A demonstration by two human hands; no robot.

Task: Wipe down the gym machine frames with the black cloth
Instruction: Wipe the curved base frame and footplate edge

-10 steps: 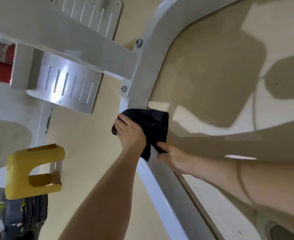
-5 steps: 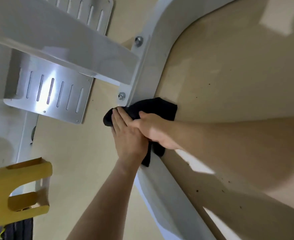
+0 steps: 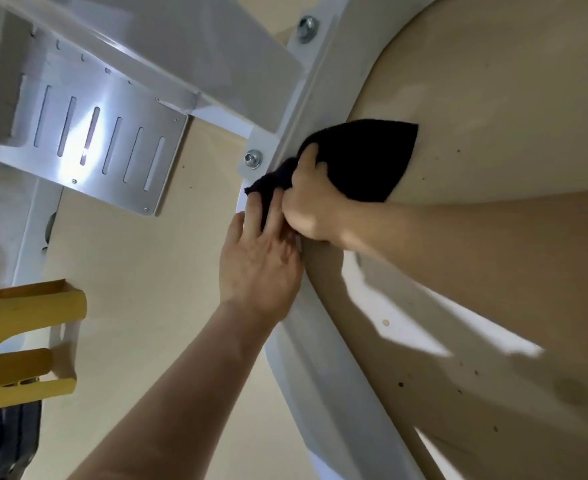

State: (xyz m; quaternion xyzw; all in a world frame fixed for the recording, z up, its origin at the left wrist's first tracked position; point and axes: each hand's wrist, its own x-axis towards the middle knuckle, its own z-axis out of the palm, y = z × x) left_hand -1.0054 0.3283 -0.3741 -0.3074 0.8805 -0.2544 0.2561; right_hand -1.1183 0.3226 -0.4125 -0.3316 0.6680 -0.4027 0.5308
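Mid-wipe: right hand [image 3: 311, 206] closed on the black cloth [image 3: 361, 157] against the curved white metal frame tube [image 3: 323, 368]; left hand [image 3: 261, 261], open-fingered, presses its edge. Next, probably slide onward past the bolt [image 3: 253, 158].

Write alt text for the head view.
Right hand grips a black cloth against a curved white frame, left hand flat on the frame just below. Slotted metal plate upper left, yellow part lower left.
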